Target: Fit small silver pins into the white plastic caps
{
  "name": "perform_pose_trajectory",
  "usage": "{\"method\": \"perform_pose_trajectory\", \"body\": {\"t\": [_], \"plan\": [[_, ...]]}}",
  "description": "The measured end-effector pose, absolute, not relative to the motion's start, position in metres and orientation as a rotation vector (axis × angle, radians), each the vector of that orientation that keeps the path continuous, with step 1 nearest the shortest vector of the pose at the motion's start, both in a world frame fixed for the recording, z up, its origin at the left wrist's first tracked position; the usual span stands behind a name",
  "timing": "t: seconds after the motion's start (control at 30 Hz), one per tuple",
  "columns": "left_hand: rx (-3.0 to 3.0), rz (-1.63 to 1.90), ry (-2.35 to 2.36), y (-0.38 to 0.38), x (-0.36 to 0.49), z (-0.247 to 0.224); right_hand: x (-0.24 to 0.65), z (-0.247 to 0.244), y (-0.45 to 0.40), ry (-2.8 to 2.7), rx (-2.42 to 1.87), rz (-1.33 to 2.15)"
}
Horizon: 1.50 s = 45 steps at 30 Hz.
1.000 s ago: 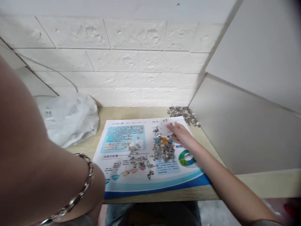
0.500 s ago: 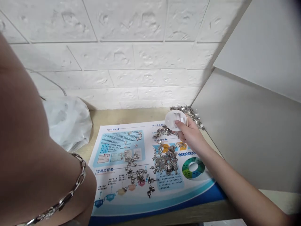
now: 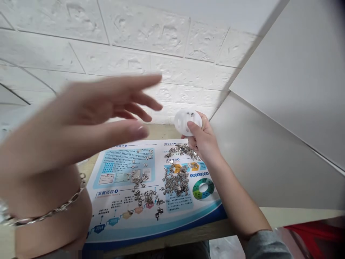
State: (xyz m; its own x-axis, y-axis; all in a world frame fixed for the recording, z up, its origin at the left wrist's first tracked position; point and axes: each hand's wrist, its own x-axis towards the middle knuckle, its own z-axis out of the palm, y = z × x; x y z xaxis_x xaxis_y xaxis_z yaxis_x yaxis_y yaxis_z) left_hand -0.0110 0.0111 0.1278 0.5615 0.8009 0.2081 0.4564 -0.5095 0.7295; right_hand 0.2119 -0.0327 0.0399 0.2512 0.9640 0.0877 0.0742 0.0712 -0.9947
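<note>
My right hand (image 3: 205, 140) grips a round white plastic disc (image 3: 181, 124) near the wall, the thumb pressed on its face. A couple of small dark metal pieces show near the disc's upper edge. My left hand (image 3: 107, 111) is raised at the left, blurred by motion, its fingers apart and nothing in them. Below the disc, a heap of small metal parts (image 3: 176, 182) lies on a printed sheet (image 3: 161, 230). A second heap of metal parts (image 3: 180, 151) lies nearer the wall, and a looser scatter of parts (image 3: 145, 196) sits to the left.
A white brick-patterned wall (image 3: 132, 61) stands behind the wooden table (image 3: 159, 131). To the right rises a grey panel (image 3: 250, 154). Something red (image 3: 320, 235) shows at the lower right, beside the table.
My left hand has come into view, where only the braceleted arm showed before. The disc, still in my right hand, now appears farther left and higher; the whole view has shifted.
</note>
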Motion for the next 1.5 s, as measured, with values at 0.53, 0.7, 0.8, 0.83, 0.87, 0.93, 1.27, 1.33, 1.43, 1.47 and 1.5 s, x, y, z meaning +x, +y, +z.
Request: {"method": "perform_pose_trajectory", "body": {"t": [0.53, 0.7, 0.8, 0.83, 0.87, 0.93, 1.27, 1.33, 1.43, 1.47, 1.5], "plan": [[1.61, 0.54, 1.078, 0.027, 0.031, 0.018, 0.291, -0.012, 0.009, -1.551, -2.015, 0.288], [1.643, 0.525, 1.103, 0.017, 0.015, 0.007, 0.351, -0.039, 0.021, -1.377, -2.58, 0.102], [1.584, 0.549, 1.102, 0.016, 0.003, -0.007, 0.354, -0.054, 0.026, -1.383, -2.597, 0.175], [1.54, 0.566, 1.101, 0.017, -0.001, -0.012, 0.353, -0.057, 0.028, -1.387, -2.599, 0.196], [1.478, 0.582, 1.094, 0.018, -0.005, -0.017, 0.352, -0.06, 0.029, -1.393, -2.597, 0.214], [1.317, 0.612, 1.053, 0.021, -0.01, -0.024, 0.353, -0.062, 0.032, -1.421, -2.577, 0.238], [1.089, 0.612, 1.009, 0.026, -0.014, -0.032, 0.362, -0.058, 0.04, -1.578, -2.476, 0.2], [1.093, 0.597, 1.004, 0.026, -0.014, -0.035, 0.361, -0.059, 0.041, -1.581, -2.498, 0.165], [1.096, 0.559, 1.009, 0.027, -0.013, -0.038, 0.358, -0.056, 0.041, -1.59, -2.526, 0.085], [1.103, 0.535, 1.012, 0.026, -0.012, -0.038, 0.358, -0.055, 0.042, -1.603, -2.532, 0.058], [1.114, 0.507, 1.014, 0.026, -0.011, -0.039, 0.357, -0.053, 0.042, -1.625, -2.534, 0.037]]}}
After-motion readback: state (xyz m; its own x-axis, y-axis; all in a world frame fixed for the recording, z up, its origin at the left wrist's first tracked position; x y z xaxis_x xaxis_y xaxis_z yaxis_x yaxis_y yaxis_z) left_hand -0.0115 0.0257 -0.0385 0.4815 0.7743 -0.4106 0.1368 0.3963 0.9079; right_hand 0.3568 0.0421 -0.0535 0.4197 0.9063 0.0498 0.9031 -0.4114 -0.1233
